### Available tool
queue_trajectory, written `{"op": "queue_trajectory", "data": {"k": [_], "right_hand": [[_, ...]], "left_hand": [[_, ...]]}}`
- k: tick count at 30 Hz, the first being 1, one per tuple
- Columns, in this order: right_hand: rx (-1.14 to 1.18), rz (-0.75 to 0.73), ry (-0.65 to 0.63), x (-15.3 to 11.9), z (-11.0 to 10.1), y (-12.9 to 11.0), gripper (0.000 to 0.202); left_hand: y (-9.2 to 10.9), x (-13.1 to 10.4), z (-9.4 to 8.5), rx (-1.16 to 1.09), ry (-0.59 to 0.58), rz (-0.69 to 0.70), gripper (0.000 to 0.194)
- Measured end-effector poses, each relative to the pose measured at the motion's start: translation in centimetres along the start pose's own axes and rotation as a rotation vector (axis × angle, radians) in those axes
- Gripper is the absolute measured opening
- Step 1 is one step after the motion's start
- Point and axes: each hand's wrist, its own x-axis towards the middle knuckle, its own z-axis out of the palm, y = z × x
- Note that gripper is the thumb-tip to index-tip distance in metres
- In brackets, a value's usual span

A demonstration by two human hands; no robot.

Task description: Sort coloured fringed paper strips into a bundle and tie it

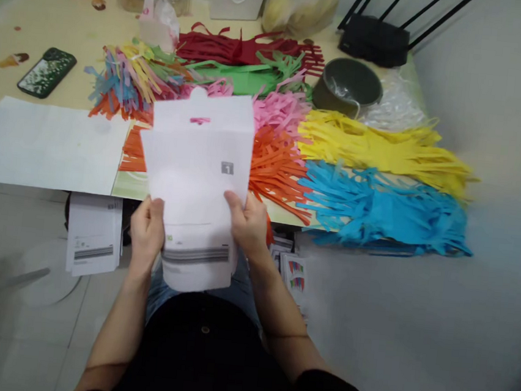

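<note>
A white printed card sheet (197, 183), with a hanging tab and a small pink piece near its top, is held up before my body. My left hand (147, 231) grips its left edge with curled fingers. On the right edge my right hand (247, 222) is closed, thumb on the face. Behind the sheet lie orange strips (277, 166) and pink strips (280, 111). Yellow strips (380, 145) and blue strips (392, 211) lie to the right. Green strips (248, 77) and dark red strips (242, 49) are farther back.
A phone (47, 73) and a large white sheet (48, 144) lie at the left. A dark round container (348, 87) and a black router (374, 40) stand at the back right. Printed cards (93, 235) are below the table's front edge.
</note>
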Motion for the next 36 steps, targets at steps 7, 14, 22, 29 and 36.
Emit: {"op": "queue_trajectory", "data": {"k": [7,14,22,29,36], "right_hand": [[0.132,0.018,-0.207,-0.2,0.0,0.1,0.039],[-0.038,-0.038,-0.083,-1.2,0.3,0.3,0.04],[0.208,0.01,0.051,0.5,0.5,0.1,0.053],[0.214,-0.07,-0.08,0.0,1.7,-0.8,0.049],[0.519,-0.014,0.174,-0.6,1.8,-1.6,0.031]], "left_hand": [[-0.5,-0.5,-0.4,0.012,0.201,0.043,0.053],[-1.1,-0.8,-0.5,-0.095,0.031,-0.069,0.049],[-3.6,-3.1,-1.8,0.08,-0.151,0.039,0.039],[0.2,-1.1,-1.8,-0.286,0.089,0.04,0.047],[3.2,-1.8,-0.6,-0.266,0.106,0.161,0.042]]}}
